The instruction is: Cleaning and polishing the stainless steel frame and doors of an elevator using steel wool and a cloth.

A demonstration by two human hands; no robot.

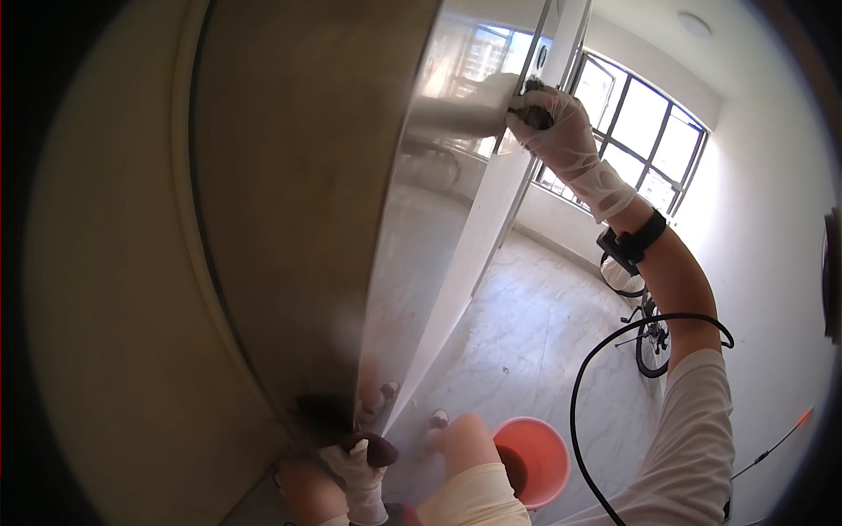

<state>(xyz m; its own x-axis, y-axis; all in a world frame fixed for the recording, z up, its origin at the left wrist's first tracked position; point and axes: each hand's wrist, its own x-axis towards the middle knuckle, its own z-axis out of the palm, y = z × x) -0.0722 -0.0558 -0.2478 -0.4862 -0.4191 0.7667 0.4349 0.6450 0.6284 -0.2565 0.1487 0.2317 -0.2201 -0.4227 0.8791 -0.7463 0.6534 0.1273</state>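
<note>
My right hand (559, 128), in a thin translucent glove, grips a dark wire scouring pad (538, 115). It presses the pad at the edge of a shiny, reflective metal panel (427, 217), just below a small oval fitting (541, 57). A black band with a small box (628, 243) circles that forearm. Low in the view, my left hand (358, 470), gloved too, holds a dark reddish-brown cloth or pad (378, 450) by the panel's bottom corner. A broad, dull brownish metal face (296, 197) meets the shiny panel along a straight edge.
A red bucket (549, 434) with dark contents stands on the marble-look floor (520, 329) by my knee. A bicycle (651, 338) leans near the right wall. A black cable (573, 394) loops past my right arm. Further off are a barred window (641, 125) and a thin pole (766, 454).
</note>
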